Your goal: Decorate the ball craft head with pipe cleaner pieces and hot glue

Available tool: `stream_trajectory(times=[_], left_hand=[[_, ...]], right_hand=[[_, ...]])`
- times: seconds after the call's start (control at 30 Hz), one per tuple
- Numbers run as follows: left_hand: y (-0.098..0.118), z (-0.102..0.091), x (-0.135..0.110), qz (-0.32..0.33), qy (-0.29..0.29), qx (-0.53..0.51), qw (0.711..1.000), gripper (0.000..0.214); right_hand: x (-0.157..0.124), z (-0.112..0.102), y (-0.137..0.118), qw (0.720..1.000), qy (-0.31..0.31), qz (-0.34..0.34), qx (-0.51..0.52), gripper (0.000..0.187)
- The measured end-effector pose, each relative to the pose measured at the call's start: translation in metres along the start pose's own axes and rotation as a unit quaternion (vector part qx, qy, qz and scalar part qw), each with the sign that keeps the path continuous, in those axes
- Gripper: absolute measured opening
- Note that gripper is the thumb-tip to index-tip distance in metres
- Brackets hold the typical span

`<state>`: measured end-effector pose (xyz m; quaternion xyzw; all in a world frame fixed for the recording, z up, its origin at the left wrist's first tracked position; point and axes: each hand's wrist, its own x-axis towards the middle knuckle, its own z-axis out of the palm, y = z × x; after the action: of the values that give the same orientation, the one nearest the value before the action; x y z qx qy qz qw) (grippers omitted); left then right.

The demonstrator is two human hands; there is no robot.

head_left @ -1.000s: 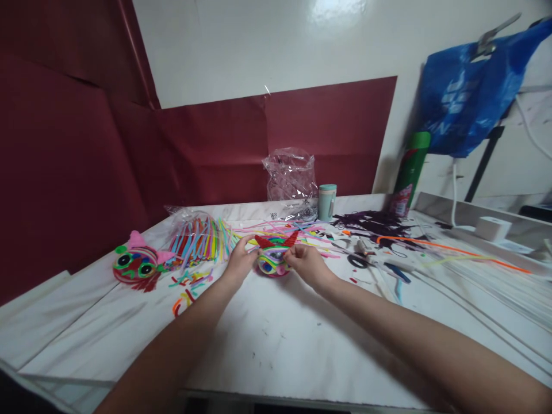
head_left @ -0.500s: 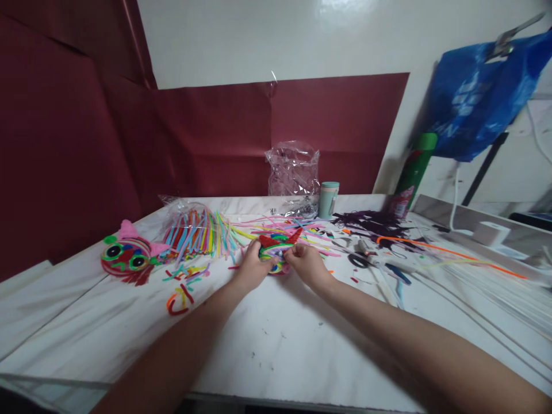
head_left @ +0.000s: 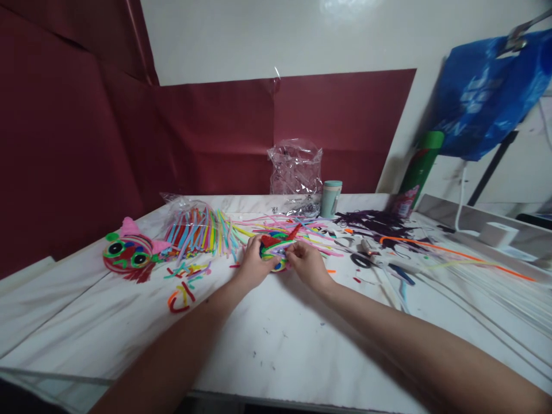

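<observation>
Both my hands meet over a small multicoloured pipe-cleaner figure (head_left: 276, 247) with red ears, resting on the white table (head_left: 276, 339). My left hand (head_left: 252, 264) curls round its left side. My right hand (head_left: 304, 264) pinches its right side, fingers closed on the strands. A finished pipe-cleaner face (head_left: 128, 256) with big black eyes and pink ears lies far to the left, untouched.
A bag of coloured pipe cleaners (head_left: 198, 230) lies behind my left hand, with cut scraps (head_left: 183, 290) in front of it. A crumpled clear bag (head_left: 295, 172), teal cup (head_left: 331, 198), green can (head_left: 416, 172), scissors (head_left: 366, 259) and long orange strands (head_left: 452, 250) sit right and back.
My hands have closed in tighter around the figure and tipped it down toward the table. The view shifted slightly, and the left hand now covers more of it.
</observation>
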<state>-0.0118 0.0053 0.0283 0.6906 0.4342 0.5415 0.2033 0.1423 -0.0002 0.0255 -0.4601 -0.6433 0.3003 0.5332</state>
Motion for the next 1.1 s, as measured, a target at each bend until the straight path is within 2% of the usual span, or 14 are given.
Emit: stream_trajectory(times=[0.17, 0.3, 0.4, 0.47, 0.57, 0.67, 0.8, 0.97, 1.1], left_hand=[[-0.003, -0.002, 0.006, -0.021, -0.014, -0.014, 1.000, 0.054], [-0.011, -0.002, 0.007, -0.032, -0.010, -0.035, 0.999, 0.053], [-0.020, -0.003, 0.007, -0.038, -0.015, -0.071, 0.997, 0.055], [-0.025, -0.005, 0.007, -0.039, -0.025, -0.099, 0.994, 0.059], [-0.028, -0.007, 0.007, -0.042, -0.041, -0.137, 0.989, 0.061], [-0.025, -0.007, 0.005, -0.041, -0.053, -0.160, 0.985, 0.058], [-0.015, -0.005, 0.002, -0.050, -0.069, -0.179, 0.980, 0.050], [-0.003, -0.003, 0.003, -0.073, -0.053, -0.177, 0.980, 0.039], [0.003, -0.001, 0.003, -0.089, -0.050, -0.184, 0.977, 0.041]], right_hand=[[0.001, -0.002, -0.002, 1.000, -0.009, -0.010, 0.001, 0.012], [0.002, -0.007, -0.004, 1.000, -0.014, -0.008, 0.006, 0.014], [0.005, -0.014, -0.001, 1.000, 0.014, 0.014, 0.014, 0.016], [0.008, -0.017, 0.004, 0.999, 0.032, 0.032, 0.017, 0.025], [0.009, -0.015, 0.008, 0.998, 0.001, 0.046, 0.034, 0.047], [0.007, -0.008, 0.010, 0.999, -0.012, 0.040, 0.028, 0.050], [0.006, 0.000, 0.011, 0.999, 0.036, 0.030, -0.002, 0.047], [0.004, 0.004, 0.015, 0.998, 0.051, 0.027, 0.000, 0.045], [0.003, 0.007, 0.017, 0.998, 0.066, 0.016, 0.014, 0.041]])
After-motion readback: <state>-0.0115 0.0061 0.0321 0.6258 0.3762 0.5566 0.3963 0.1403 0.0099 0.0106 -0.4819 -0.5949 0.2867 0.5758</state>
